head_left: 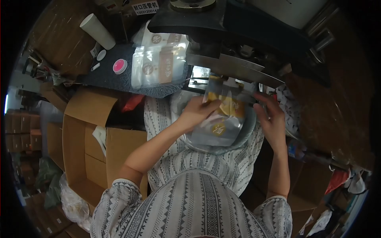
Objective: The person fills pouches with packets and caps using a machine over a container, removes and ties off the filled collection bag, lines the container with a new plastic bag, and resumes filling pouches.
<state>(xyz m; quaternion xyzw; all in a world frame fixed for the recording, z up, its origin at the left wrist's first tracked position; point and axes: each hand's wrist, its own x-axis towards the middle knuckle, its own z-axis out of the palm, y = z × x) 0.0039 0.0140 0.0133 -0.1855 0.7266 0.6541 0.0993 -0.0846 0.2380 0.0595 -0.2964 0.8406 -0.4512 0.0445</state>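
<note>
A clear plastic bag with gold print [220, 129] hangs over my lap, its top edge under the metal bar of a machine [238, 65]. My left hand [199, 112] pinches the bag's left side between thumb and fingers. To the right of the bag, my right hand [272, 121] is held up with thumb and fingers apart, near the machine's lower edge. Nothing shows between its fingers. Below the bag, a rounded clear plastic container or wrap [242, 141] rests on my lap; its exact kind is unclear.
Printed clear bags lie in a stack [152, 67] on a dark cloth-covered surface [119, 85]. Beside them are a pink round tin [120, 66] and a white paper roll [97, 31]. An opened cardboard box [73, 139] stands at my left, another box [307, 184] at my right.
</note>
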